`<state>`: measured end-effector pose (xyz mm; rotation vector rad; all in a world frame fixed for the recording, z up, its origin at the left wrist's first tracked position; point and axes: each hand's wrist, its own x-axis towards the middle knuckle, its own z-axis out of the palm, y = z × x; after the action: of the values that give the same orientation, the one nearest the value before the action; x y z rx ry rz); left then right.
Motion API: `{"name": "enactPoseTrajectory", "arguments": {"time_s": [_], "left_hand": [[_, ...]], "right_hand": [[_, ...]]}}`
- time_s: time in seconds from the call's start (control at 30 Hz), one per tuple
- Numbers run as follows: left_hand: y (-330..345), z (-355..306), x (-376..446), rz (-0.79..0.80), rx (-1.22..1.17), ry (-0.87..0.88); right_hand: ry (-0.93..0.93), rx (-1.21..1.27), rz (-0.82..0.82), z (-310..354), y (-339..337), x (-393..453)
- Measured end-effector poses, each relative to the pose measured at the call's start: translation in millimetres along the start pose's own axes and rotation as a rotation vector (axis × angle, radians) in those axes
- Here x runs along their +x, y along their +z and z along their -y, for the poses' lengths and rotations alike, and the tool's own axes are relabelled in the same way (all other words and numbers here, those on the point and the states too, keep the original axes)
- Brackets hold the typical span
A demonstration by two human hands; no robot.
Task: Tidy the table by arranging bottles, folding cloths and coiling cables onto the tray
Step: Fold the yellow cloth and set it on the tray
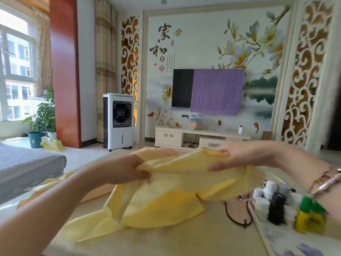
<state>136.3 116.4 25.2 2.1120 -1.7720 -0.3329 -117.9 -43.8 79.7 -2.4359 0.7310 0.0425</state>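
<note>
Daylight pours through a tall window (16, 71) at left, beside potted plants (45, 115) and a red pillar (65, 71). A white air cooler (119, 121) stands on the pale floor (83, 156). On the floral mural wall (212, 43) hangs a television (182, 88), half draped in purple fabric (217, 91), above a cream cabinet (184, 138). A grey sofa (27, 163) edges the frame.

Writing on the wall

Big black calligraphy 家和 (162, 40) on the wall mural (203, 43), red seals 富贵 (161, 63) beneath; small columns unreadable.
</note>
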Motion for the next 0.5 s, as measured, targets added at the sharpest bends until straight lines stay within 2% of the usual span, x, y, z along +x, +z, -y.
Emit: {"name": "enactPoseTrajectory", "arguments": {"time_s": [0.1,0.17,0.2,0.23,0.3,0.33,0.4,0.47,0.5], "left_hand": [[-1.6,7.6,2.3,0.135,0.198,-0.167],[1.8,13.0,11.1,0.229,0.348,-0.296],[4.7,16.9,17.4,0.249,0.379,-0.361],[6.6,21.9,25.3,0.254,0.337,-0.428],[6.3,25.6,39.2,0.225,-0.036,-0.551],[1.9,24.3,47.3,0.156,-0.279,-0.55],[-15.3,20.1,65.9,-0.141,-0.701,-0.426],[-41.5,10.2,83.7,-0.501,-0.946,-0.233],[-53.1,3.7,89.0,-0.646,-0.926,-0.144]], "right_hand": [[0.191,-0.502,0.03,-21.9,11.8,22.4],[0.318,-0.623,-0.03,-36.4,21.6,44.8],[0.369,-0.574,-0.053,-41.5,25.7,54.8],[0.411,-0.377,-0.065,-41.9,27.7,62.2],[0.412,0.179,-0.103,-36.5,26.7,76.1],[0.342,0.382,-0.168,-29.8,22.0,80.8],[0.066,0.569,-0.497,-17.0,5.0,95.5],[-0.237,0.464,-0.831,-1.5,-15.9,98.4],[-0.341,0.38,-0.925,3.3,-24.6,96.9]]}}
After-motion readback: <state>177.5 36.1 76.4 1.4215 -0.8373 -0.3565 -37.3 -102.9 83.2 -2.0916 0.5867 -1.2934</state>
